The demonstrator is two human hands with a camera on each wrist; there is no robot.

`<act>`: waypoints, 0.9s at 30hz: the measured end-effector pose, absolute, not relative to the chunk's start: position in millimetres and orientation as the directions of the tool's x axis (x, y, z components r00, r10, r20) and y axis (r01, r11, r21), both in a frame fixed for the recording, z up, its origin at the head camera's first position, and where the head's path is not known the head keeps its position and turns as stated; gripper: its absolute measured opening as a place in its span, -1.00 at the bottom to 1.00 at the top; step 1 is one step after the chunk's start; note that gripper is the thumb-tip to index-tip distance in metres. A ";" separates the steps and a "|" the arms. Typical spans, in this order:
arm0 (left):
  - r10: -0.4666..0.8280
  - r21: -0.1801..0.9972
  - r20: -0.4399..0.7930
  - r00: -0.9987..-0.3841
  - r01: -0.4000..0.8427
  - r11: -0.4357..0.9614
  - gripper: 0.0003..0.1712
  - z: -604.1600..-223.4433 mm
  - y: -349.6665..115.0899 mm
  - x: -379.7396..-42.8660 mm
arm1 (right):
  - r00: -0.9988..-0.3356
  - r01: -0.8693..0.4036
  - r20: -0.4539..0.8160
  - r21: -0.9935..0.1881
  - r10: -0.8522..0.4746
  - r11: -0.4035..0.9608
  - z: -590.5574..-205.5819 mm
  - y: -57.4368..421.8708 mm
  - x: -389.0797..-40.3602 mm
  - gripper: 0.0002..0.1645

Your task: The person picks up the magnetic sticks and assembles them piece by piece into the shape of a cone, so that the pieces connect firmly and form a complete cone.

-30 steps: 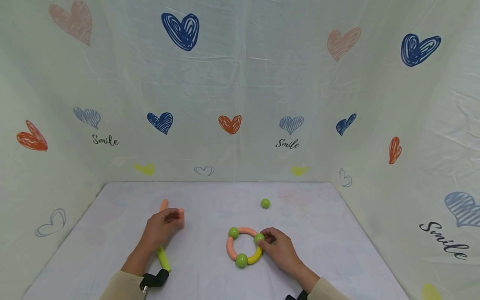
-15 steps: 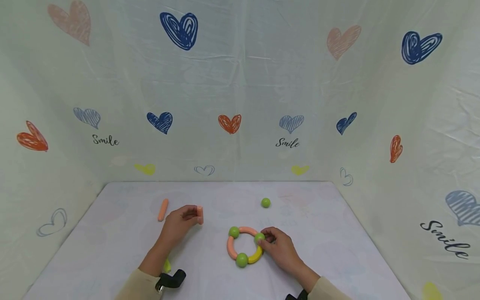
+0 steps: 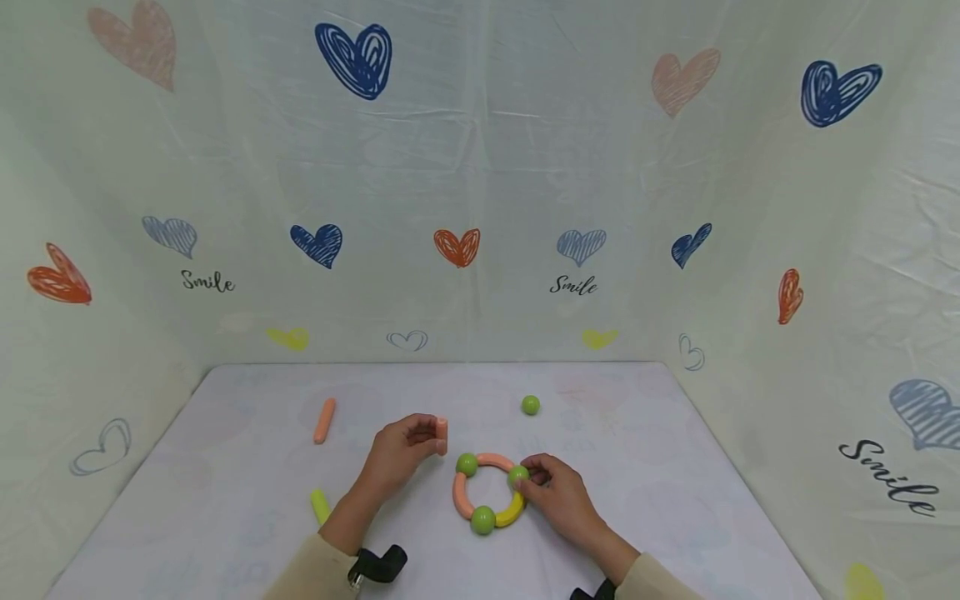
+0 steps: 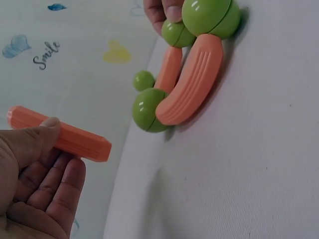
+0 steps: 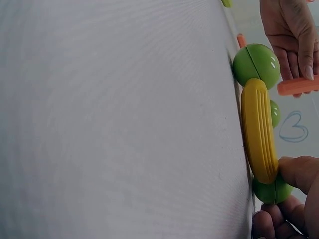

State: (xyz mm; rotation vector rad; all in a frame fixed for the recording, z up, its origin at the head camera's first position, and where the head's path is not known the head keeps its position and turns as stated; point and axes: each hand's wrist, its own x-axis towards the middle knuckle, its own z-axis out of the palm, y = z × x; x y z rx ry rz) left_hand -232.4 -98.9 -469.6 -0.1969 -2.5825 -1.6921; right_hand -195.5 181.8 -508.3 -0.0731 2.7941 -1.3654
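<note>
My left hand (image 3: 405,454) pinches a straight orange ridged rod (image 4: 82,142) between thumb and fingers, held upright above the table, just left of a ring. That ring lies flat and joins green balls (image 3: 483,521), two curved orange pieces (image 4: 197,82) and a curved yellow piece (image 5: 259,130). At its right side my right hand (image 3: 562,504) grips the green ball (image 5: 273,191) where the yellow piece ends, thumb on one side and fingers on the other.
A loose green ball (image 3: 531,405) lies behind the ring. Another orange rod (image 3: 325,421) lies at the back left, and a yellow-green rod (image 3: 320,506) is partly covered by my left forearm. A heart-printed sheet (image 3: 465,150) surrounds the white table (image 3: 615,400).
My left hand has carried the orange rod rightward to beside the ring, uncovering the other orange rod. My right hand and the ring have stayed in place.
</note>
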 end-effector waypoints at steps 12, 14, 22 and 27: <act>0.131 0.907 0.129 -0.983 0.170 0.385 -0.72 -470.6 -75.4 -232.6 | -0.998 -0.016 -0.022 -0.796 -0.055 0.605 -508.2 181.4 -195.7 -0.63; 0.135 0.902 0.125 -0.983 0.170 0.397 -0.72 -471.2 -72.9 -232.3 | -0.998 -0.024 -0.015 -0.793 -0.059 0.609 -508.2 181.4 -195.9 -0.62; 0.147 0.893 0.096 -0.984 0.151 0.424 -0.71 -473.0 -66.2 -231.0 | -0.998 -0.017 -0.021 -0.786 -0.054 0.618 -508.0 180.8 -195.9 -0.63; 0.156 0.872 0.081 -0.984 0.146 0.467 -0.63 -476.3 -63.8 -230.7 | -0.998 -0.028 -0.013 -0.777 -0.061 0.629 -508.5 181.6 -194.8 -0.59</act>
